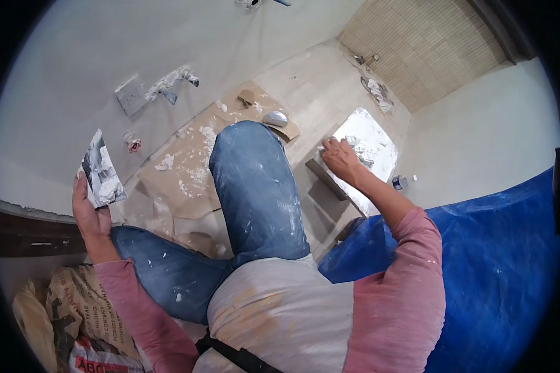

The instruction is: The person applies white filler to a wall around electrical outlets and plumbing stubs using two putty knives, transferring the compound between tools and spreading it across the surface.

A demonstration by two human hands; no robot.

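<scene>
Lettered in dark rows on the crumpled brown paper sack (93,301) beside the pink fabric left sleeve (138,311), and in large capitals on the red-and-white bag (99,360) beside that sleeve.

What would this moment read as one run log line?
left hand: holding paste-smeared plate | right hand: at white board, grip unclear | floor: brown sheet, white splotches

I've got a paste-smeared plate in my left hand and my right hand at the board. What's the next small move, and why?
Probably gather a little paste with your right hand: it's beside the heap on the board, while your left hand holds the plate upright. Whether the right grips a tool is unclear.
</scene>
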